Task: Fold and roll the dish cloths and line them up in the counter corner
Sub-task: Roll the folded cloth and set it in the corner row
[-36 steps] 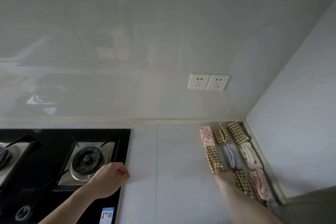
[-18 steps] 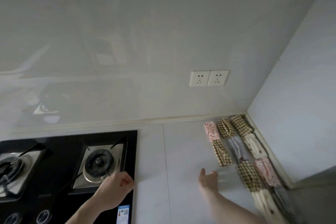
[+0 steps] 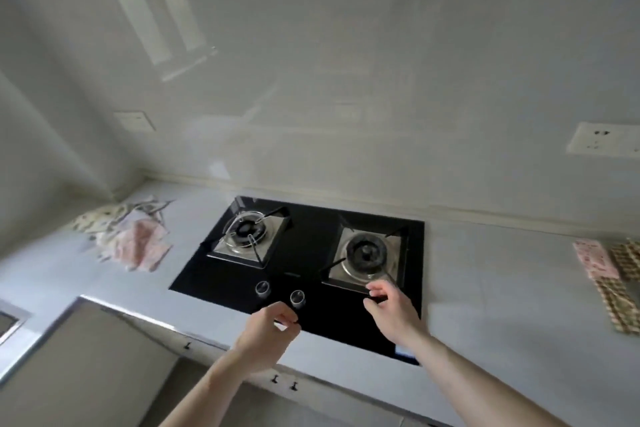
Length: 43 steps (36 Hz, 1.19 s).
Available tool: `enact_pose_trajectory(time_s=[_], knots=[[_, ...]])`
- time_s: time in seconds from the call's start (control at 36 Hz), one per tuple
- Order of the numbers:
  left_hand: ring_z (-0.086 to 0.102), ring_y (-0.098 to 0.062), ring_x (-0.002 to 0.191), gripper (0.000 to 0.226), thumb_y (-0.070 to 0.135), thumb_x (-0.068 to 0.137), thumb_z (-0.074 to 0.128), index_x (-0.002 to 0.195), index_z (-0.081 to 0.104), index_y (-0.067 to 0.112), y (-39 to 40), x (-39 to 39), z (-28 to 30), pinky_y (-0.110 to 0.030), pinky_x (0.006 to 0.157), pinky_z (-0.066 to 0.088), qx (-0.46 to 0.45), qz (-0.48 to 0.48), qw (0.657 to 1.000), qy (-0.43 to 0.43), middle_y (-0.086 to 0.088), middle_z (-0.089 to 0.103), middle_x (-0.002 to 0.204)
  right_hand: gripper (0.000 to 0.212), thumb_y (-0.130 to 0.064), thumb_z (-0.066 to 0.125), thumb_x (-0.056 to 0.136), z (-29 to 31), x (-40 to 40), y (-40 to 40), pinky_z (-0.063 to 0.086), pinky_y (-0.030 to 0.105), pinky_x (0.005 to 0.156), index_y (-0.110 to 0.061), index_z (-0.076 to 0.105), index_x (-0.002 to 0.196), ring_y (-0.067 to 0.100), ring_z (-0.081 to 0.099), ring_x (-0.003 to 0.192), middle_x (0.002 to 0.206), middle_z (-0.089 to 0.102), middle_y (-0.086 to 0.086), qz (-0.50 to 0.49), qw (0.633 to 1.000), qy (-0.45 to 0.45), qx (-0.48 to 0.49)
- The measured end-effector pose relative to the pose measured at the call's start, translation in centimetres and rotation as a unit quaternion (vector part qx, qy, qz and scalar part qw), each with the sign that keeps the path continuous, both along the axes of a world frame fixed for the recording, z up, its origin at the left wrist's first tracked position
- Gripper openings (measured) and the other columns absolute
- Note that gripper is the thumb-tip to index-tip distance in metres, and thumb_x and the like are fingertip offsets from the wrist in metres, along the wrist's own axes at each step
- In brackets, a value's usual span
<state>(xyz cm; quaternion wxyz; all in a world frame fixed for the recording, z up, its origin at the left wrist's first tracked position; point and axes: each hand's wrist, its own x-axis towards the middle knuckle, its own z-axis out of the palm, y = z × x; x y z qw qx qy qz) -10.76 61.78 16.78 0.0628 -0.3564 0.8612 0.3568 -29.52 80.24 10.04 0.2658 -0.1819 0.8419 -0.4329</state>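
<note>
Rumpled patterned cloths (image 3: 128, 236) beside glossy black hob (image 3: 304, 270).

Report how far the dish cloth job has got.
Done: rolled cloths lie lined up at the counter's right edge, only partly in view. In hand: nothing; the left hand and right hand hover empty, fingers loosely curled, over the hob. Left: a loose pile of unfolded cloths left of the hob awaits folding and rolling.
</note>
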Motion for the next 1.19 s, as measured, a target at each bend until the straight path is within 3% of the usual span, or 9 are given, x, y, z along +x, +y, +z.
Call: enact_pose_trajectory(time_s=[0.17, 0.31, 0.42, 0.5, 0.58, 0.78, 0.92, 1.06, 1.19], knots=[[0.064, 0.003, 0.087, 0.014, 0.034, 0.093, 0.067, 0.107, 0.065, 0.032, -5.3, 10.6, 1.0, -0.017, 0.071, 0.048, -0.032, 0.063, 0.997, 0.018, 0.020, 0.065, 0.106, 0.026, -0.028, 0.066, 0.091, 2.9, 8.7, -8.1, 0.043, 0.012, 0.073, -0.030, 0.062, 0.117, 0.003, 0.065, 0.087, 0.114, 0.060, -0.015, 0.090, 0.995, -0.001, -0.052], [0.061, 0.007, 0.085, 0.011, 0.033, 0.093, 0.065, 0.103, 0.063, 0.036, -8.8, 17.5, 1.7, -0.008, 0.065, 0.043, -0.041, 0.107, 0.993, 0.041, 0.021, 0.063, 0.105, 0.030, -0.031, 0.066, 0.092, 4.6, 14.2, -13.7, 0.051, 0.021, 0.086, -0.034, 0.059, 0.121, 0.004, 0.064, 0.096, 0.121, 0.056, -0.017, 0.176, 0.982, -0.001, -0.062], [0.062, 0.004, 0.092, 0.016, 0.034, 0.091, 0.065, 0.107, 0.064, 0.036, -12.1, 21.2, 1.8, -0.018, 0.076, 0.049, -0.034, 0.153, 0.985, 0.068, 0.021, 0.064, 0.107, 0.031, -0.032, 0.065, 0.092, 6.2, 16.5, -18.3, 0.050, 0.019, 0.085, -0.036, 0.059, 0.121, 0.004, 0.063, 0.100, 0.122, 0.055, -0.018, 0.237, 0.969, 0.009, -0.061], [0.062, 0.004, 0.093, 0.016, 0.035, 0.092, 0.067, 0.108, 0.065, 0.035, -14.6, 23.4, 1.8, -0.016, 0.078, 0.048, -0.034, 0.176, 0.980, 0.087, 0.020, 0.064, 0.107, 0.029, -0.033, 0.065, 0.092, 7.1, 17.8, -22.2, 0.048, 0.018, 0.085, -0.038, 0.058, 0.120, 0.001, 0.060, 0.104, 0.122, 0.056, -0.020, 0.265, 0.962, 0.015, -0.067], [0.063, 0.004, 0.089, 0.014, 0.036, 0.092, 0.067, 0.106, 0.065, 0.035, -17.3, 25.1, 1.7, -0.011, 0.072, 0.045, -0.041, 0.195, 0.976, 0.091, 0.017, 0.064, 0.104, 0.029, -0.032, 0.064, 0.092, 7.2, 19.2, -26.5, 0.047, 0.017, 0.083, -0.037, 0.058, 0.119, 0.000, 0.059, 0.105, 0.121, 0.057, -0.021, 0.277, 0.958, 0.015, -0.078], [0.064, 0.001, 0.087, 0.011, 0.034, 0.090, 0.069, 0.100, 0.065, 0.038, -25.2, 28.5, 1.3, -0.014, 0.075, 0.048, -0.049, 0.233, 0.968, 0.075, 0.017, 0.065, 0.104, 0.028, -0.030, 0.064, 0.092, 4.6, 23.2, -37.0, 0.050, 0.024, 0.093, -0.037, 0.058, 0.118, 0.002, 0.055, 0.112, 0.124, 0.056, -0.014, 0.311, 0.948, -0.017, -0.070], [0.062, 0.003, 0.087, 0.014, 0.035, 0.090, 0.070, 0.097, 0.060, 0.043, -31.6, 30.5, 0.9, -0.012, 0.073, 0.044, -0.051, 0.239, 0.969, 0.044, 0.018, 0.062, 0.107, 0.027, -0.032, 0.062, 0.093, 3.5, 25.4, -43.9, 0.043, 0.018, 0.087, -0.038, 0.056, 0.118, -0.002, 0.051, 0.111, 0.122, 0.052, -0.018, 0.332, 0.941, -0.034, -0.054], [0.062, 0.002, 0.087, 0.012, 0.031, 0.090, 0.069, 0.099, 0.063, 0.037, -37.1, 31.4, -0.2, -0.012, 0.071, 0.043, -0.052, 0.251, 0.966, 0.028, 0.016, 0.063, 0.106, 0.028, -0.028, 0.061, 0.093, 3.0, 25.5, -50.2, 0.042, 0.020, 0.089, -0.033, 0.056, 0.120, 0.006, 0.051, 0.113, 0.125, 0.052, -0.011, 0.328, 0.944, -0.024, -0.038], [0.062, -0.001, 0.090, 0.016, 0.033, 0.087, 0.067, 0.099, 0.061, 0.043, -41.8, 30.6, -2.3, -0.023, 0.083, 0.050, -0.040, 0.213, 0.976, -0.018, 0.015, 0.059, 0.108, 0.028, -0.028, 0.061, 0.093, 2.4, 24.7, -53.3, 0.044, 0.026, 0.097, -0.034, 0.055, 0.120, 0.008, 0.050, 0.116, 0.127, 0.051, -0.011, 0.311, 0.950, -0.019, -0.030]])
